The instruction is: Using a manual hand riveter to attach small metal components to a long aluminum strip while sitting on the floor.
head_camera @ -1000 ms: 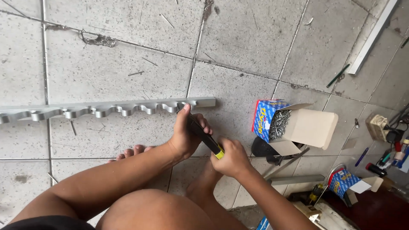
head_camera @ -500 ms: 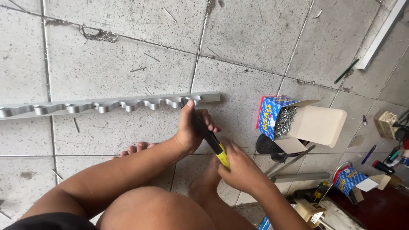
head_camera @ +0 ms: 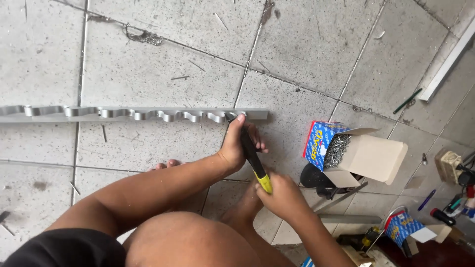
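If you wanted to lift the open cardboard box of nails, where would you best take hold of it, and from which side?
Grip the open cardboard box of nails by its closed blue printed walls, coming from above on its left; its open mouth and loose flap face right, so tilting that way could spill nails.

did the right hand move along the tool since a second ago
Yes. The right hand has slid back down the black and yellow tool, away from the grey metal strip and toward the person's body; the left hand stays by the strip's end.
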